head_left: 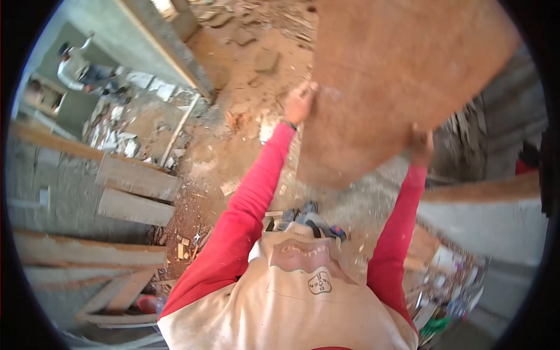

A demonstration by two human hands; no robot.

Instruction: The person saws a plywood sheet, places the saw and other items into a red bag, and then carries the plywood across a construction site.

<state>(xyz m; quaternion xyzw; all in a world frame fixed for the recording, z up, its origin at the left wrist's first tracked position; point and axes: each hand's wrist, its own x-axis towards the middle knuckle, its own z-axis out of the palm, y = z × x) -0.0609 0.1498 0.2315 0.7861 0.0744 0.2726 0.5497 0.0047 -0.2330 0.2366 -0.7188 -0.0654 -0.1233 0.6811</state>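
A large reddish-brown board (396, 76) is held up in front of me, tilted, reaching the top of the view. My left hand (300, 102) grips its left edge, with the fingers wrapped on the edge. At the lower right edge, my right hand (422, 146) holds the board too; it is a little blurred and some of its fingers are hard to make out. The board's lower corner hangs above the floor, beyond my shoes (312, 216).
Planks (137, 192) lean at the left wall. A wooden-edged wall end (169, 52) stands at the upper left; beyond it a person (81, 67) is near rubble. Debris (443, 291) lies at lower right, below a pale low wall (484, 216).
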